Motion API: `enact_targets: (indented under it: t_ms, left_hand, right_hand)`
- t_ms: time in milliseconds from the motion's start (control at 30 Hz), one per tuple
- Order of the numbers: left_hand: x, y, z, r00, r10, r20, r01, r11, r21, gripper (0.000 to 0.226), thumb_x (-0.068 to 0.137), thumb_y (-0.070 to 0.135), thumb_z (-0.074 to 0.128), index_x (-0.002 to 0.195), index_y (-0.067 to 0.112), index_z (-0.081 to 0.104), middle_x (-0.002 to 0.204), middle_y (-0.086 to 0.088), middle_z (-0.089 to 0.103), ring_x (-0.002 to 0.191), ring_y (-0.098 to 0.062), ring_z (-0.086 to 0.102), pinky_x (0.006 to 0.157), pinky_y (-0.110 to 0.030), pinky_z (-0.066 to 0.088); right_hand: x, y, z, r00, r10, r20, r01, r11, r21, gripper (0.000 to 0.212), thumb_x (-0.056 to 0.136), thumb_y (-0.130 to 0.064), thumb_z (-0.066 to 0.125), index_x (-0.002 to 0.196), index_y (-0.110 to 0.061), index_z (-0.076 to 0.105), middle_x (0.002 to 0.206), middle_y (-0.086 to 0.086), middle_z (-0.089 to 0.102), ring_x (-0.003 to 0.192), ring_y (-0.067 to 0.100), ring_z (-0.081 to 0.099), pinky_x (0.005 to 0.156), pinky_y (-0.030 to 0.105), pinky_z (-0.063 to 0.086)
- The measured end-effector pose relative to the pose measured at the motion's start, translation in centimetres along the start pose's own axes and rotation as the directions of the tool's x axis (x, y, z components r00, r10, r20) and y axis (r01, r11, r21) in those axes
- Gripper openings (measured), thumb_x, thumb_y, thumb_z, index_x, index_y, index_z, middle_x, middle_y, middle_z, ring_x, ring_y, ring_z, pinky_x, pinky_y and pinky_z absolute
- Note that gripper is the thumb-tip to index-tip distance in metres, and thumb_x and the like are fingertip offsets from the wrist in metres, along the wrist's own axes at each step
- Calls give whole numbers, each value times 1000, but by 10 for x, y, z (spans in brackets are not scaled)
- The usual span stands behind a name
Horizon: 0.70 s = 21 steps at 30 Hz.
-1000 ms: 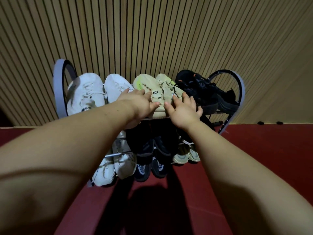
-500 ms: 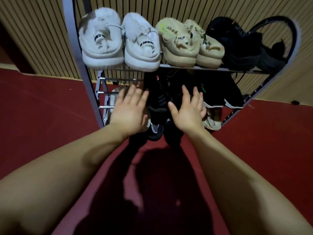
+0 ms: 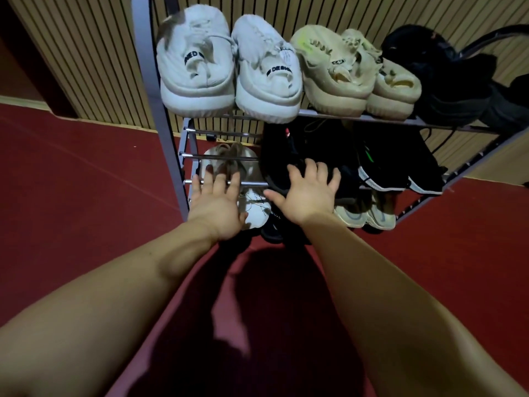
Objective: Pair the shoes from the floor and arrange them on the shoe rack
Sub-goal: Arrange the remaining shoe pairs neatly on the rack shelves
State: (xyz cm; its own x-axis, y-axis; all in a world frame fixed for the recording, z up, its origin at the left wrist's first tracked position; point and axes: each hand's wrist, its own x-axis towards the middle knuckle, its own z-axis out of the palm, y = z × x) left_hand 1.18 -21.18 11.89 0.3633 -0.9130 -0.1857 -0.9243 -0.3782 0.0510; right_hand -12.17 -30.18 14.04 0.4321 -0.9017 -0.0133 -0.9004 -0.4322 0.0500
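The metal shoe rack (image 3: 160, 116) stands against a slatted wall. On its top shelf sit a white pair (image 3: 229, 67), a beige pair (image 3: 352, 70) and a black pair (image 3: 446, 78). Lower shelves hold a white and brown shoe (image 3: 229, 156), black shoes (image 3: 289, 150), black shoes with white soles (image 3: 400, 170) and a pale pair (image 3: 363, 214) at the bottom. My left hand (image 3: 216, 203) is spread flat in front of the white shoe and the lower rail. My right hand (image 3: 307, 193) is spread over the black shoes. Neither holds anything.
Red floor (image 3: 86, 196) surrounds the rack on the left and right. The slatted wooden wall (image 3: 100, 53) runs behind it. My shadow falls on the floor in front of the rack.
My hands have come down from the beige pair on the top shelf to the lower shelves. The view has dropped and moved closer to the rack.
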Motion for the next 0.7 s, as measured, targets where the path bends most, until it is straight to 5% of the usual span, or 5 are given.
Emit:
enact_targets:
  t_ms: [467,700]
  left_hand:
    - [10,6,3,998,14,-60,-22,992,-122,85,92,50,43,150,18,-11,152,-16,16,142,-36,7,115,-49,-9]
    - [8,1,9,998,17,-61,-24,993,-120,86,91,46,46,150,14,-7,152,-18,13,143,-36,2,114,-47,-11]
  right_hand:
    - [-17,1,-10,986,-120,118,131,987,-89,58,95,-59,24,147,-34,26,155,16,22,144,34,7,115,46,2]
    - [-16,-7,-12,985,4,172,-43,974,224,87,84,-65,49,150,-24,9,158,15,1,140,38,17,110,47,23]
